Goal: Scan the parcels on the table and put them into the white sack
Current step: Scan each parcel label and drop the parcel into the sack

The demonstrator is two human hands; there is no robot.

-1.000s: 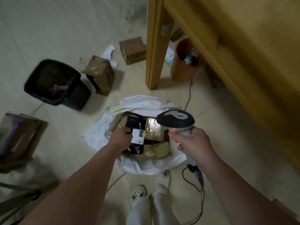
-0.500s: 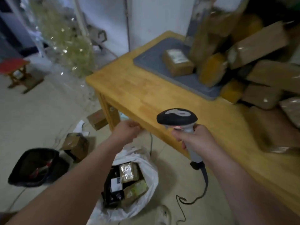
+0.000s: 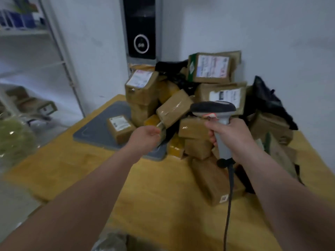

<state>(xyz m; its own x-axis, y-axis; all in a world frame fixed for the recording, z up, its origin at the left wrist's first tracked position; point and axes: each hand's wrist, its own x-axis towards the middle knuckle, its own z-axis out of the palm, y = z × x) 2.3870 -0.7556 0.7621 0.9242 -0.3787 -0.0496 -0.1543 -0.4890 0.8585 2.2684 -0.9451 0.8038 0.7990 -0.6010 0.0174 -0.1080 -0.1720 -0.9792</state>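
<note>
A heap of brown taped parcels (image 3: 203, 98) with black bags among them is piled at the back right of the wooden table (image 3: 145, 187). My left hand (image 3: 145, 138) reaches out over the table, fingers loosely curled, right at the lower corner of a tilted brown parcel (image 3: 174, 107); I see nothing held in it. My right hand (image 3: 228, 134) grips the grey handle of the barcode scanner (image 3: 213, 107), whose black head points at the heap. Its cable (image 3: 229, 205) hangs down over the table. A pale blurred shape (image 3: 108, 241) at the bottom edge may be the sack.
A grey mat (image 3: 97, 133) lies on the table's left part with one small labelled parcel (image 3: 120, 128) on it. A black wall device (image 3: 141, 28) hangs behind the heap. A metal shelf rack (image 3: 59, 51) stands to the left, with floor beyond the table's left edge.
My view has swung up from the sack on the floor to the tabletop. My left hand left the sack and reached forward to the heap. My right hand has kept hold of the scanner.
</note>
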